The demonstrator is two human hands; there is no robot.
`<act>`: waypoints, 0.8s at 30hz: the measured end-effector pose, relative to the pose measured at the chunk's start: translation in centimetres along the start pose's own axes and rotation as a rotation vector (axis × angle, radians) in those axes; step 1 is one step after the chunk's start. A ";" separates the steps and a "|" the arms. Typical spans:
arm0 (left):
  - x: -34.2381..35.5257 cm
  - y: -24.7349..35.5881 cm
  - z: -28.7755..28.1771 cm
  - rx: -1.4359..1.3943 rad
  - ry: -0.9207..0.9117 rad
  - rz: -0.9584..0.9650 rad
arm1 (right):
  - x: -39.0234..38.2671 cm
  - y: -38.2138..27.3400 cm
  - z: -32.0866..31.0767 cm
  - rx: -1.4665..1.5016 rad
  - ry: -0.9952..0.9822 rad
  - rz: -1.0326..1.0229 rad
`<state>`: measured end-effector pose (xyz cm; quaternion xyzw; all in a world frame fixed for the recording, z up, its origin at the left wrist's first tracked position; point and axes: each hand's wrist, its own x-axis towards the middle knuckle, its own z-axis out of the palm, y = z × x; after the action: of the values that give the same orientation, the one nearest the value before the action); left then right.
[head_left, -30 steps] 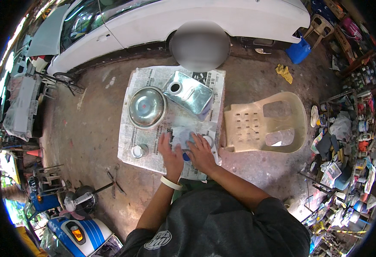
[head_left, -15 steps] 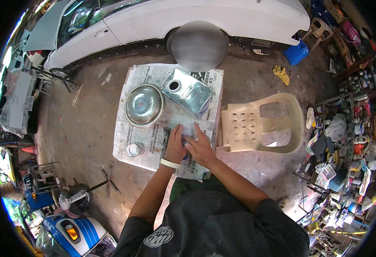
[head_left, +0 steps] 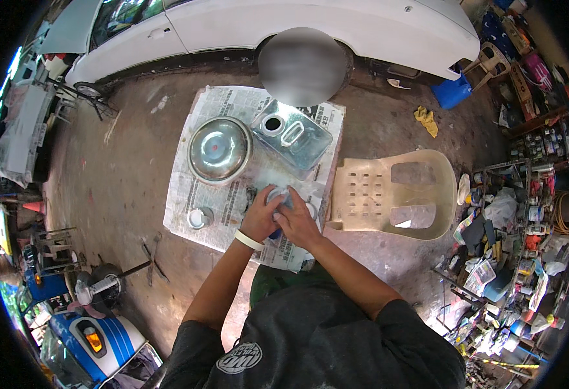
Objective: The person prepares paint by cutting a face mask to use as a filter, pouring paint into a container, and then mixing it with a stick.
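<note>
Gripping a pale bluish sheet (head_left: 278, 194), mid-frame.
Curling fingers of left hand (head_left: 259, 219) and right hand (head_left: 299, 225) around it; cannot tell how tightly.

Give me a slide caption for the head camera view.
Left hand and right hand together at a pale, partly hidden item over newspaper, near a round metal vessel and rectangular metal can.

Black East Asian characters run across the newspaper (head_left: 226, 211) at the frame's centre, mostly too small to read; a round, lettered pale emblem (head_left: 238, 358) stands on the dark shirt (head_left: 339, 337), lower centre.
</note>
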<state>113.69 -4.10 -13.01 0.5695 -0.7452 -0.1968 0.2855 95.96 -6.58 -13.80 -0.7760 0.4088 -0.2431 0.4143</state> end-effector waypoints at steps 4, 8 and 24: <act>0.8 0.3 -1.1 0.079 -0.069 0.039 | 0.0 -0.1 0.1 -0.056 0.018 -0.021; 1.4 -0.3 -1.3 0.014 -0.080 0.036 | 0.1 -0.3 0.3 -0.039 0.015 0.004; 0.7 1.8 -4.2 -0.101 0.165 -0.096 | -0.9 -3.9 -5.0 0.098 0.075 -0.083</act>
<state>114.92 -4.13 -8.55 0.6038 -0.6802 -0.1998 0.3645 93.60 -6.77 -7.83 -0.7616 0.3790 -0.3085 0.4257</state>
